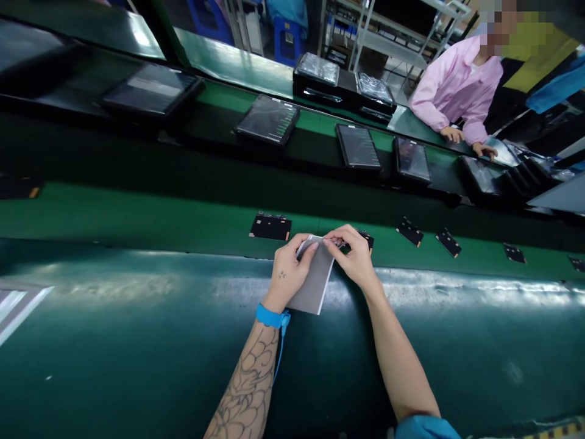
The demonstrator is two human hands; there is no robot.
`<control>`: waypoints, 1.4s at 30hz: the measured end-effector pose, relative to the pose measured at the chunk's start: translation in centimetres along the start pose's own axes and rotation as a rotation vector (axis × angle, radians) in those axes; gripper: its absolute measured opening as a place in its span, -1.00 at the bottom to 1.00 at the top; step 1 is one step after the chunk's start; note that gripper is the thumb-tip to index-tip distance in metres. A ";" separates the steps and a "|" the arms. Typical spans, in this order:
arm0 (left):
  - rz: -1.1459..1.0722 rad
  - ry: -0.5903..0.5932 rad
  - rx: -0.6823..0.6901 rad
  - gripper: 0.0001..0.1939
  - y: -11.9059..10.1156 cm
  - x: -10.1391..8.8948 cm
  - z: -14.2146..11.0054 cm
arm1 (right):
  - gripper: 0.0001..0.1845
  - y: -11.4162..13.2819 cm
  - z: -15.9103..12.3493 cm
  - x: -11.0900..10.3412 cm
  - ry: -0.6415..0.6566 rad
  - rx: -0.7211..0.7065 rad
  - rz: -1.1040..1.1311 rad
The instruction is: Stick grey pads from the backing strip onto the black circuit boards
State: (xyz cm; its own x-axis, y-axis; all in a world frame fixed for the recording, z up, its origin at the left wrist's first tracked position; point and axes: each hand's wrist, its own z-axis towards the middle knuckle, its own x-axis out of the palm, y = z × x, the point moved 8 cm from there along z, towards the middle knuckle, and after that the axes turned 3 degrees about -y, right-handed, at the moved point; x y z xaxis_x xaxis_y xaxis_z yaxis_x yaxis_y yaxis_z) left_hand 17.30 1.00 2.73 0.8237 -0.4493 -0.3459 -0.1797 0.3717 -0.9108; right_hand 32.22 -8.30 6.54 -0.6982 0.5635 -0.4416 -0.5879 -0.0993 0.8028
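A thin, matte grey rectangular sheet (pixel 313 274) with a pale white edge is held at a slant just above the near edge of a green conveyor belt (pixel 155 213), its lower end over a glossy dark-teal surface (pixel 137 341); whether that end touches the surface cannot be told. The left hand (pixel 290 271), with a blue wristband (pixel 269 316) below it, and the right hand (pixel 351 259) both grasp the sheet's upper end. The left fingers (pixel 308 255) clench one corner, and the right fingers (pixel 333 242) pinch the other, beside a tiny shiny bit too small to identify. A small black rectangular board (pixel 365 239) sits just beyond the right hand, partly hidden by it, while a larger one (pixel 270 227) lies near the left hand. More black boards (pixel 409 231) are spaced along the belt to the right. The teal surface stretches wide on either side of the forearms, and its curved edge meets the belt just ahead of the hands. Well beyond, dark tablets (pixel 267 119) line a further belt, where a co-worker's hands (pixel 461 140) in pink sleeves rest near its far edge.
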 end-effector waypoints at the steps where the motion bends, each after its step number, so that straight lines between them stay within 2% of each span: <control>1: 0.001 -0.001 0.005 -0.84 0.0 0.0 0.0 | -0.88 0.0 0.0 0.0 -0.003 0.003 0.002; 10: 0.025 0.001 0.023 -0.84 0.0 0.0 0.0 | -0.87 -0.2 -0.3 1.4 0.028 0.022 -0.024; 12: 0.039 -0.008 0.008 -0.83 0.2 -0.1 0.0 | -0.85 -0.1 -0.1 0.9 0.007 0.028 -0.024; 14: 0.050 -0.024 -0.019 -0.82 0.6 -0.4 0.0 | -0.84 -0.6 0.2 -0.9 -0.044 0.050 -0.032; 16: 0.060 -0.037 -0.048 -0.80 0.9 -0.7 0.0 | -0.83 -1.9 0.4 -3.7 -0.070 0.090 -0.061; 21: 0.077 -0.028 -0.073 -0.76 1.0 -0.9 -0.1 | -0.69 -8.4 -1.3 -12.2 -0.073 0.269 -0.194; 24: 0.087 -0.016 -0.065 -0.74 1.0 -0.7 -0.1 | -0.60 -11.9 -2.9 -14.5 -0.075 0.364 -0.247; 27: 0.097 -0.021 -0.061 -0.72 1.2 -0.8 -0.1 | -0.60 -13.6 -3.6 -14.2 -0.040 0.366 -0.289; 30: 0.110 -0.023 -0.058 -0.72 1.4 -0.8 -0.1 | -0.62 -14.2 -3.5 -13.6 -0.020 0.357 -0.317; 36: 0.123 -0.030 -0.051 -0.72 1.3 -0.8 -0.2 | -0.68 -15.3 -3.7 -13.7 -0.012 0.413 -0.338; 39: 0.120 -0.025 -0.058 -0.71 1.2 -0.8 -0.2 | -0.72 -15.8 -4.0 -13.8 -0.026 0.437 -0.402; 42: 0.115 -0.018 -0.057 -0.71 1.1 -0.8 -0.2 | -0.76 -15.9 -4.0 -14.4 -0.101 0.445 -0.451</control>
State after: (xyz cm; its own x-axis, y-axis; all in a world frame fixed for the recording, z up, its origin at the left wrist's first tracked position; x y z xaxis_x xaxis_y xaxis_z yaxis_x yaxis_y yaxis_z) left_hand 16.36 1.62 2.01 0.8051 -0.3918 -0.4454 -0.3037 0.3727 -0.8768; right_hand 50.01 -18.14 -1.46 -0.3672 0.5470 -0.7523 -0.5737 0.5034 0.6461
